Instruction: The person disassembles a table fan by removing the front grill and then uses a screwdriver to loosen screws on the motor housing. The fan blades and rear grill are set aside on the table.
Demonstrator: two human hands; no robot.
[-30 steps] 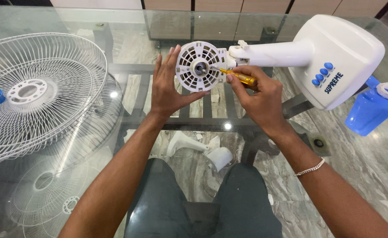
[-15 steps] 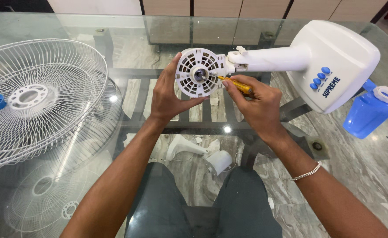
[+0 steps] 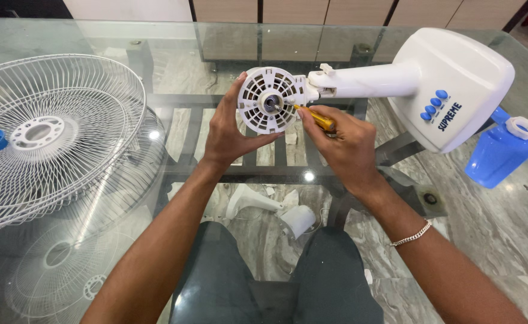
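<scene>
Your left hand (image 3: 228,129) was raised in front of you, palm turned toward the right, with the thumb stretched upward and the fingers curled around behind what it gripped. Your left forearm ran up from the lower left, bare to the wrist. Your right hand (image 3: 342,144) sat just beside it, fingers (image 3: 312,117) pinched together and pointing left. Your right forearm came in from the lower right, its wrist slightly bent.

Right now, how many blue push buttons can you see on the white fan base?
4. The round blue buttons sit in a slanted row on the white plastic fan base: top, next, third, lowest. None appear hidden.
</scene>
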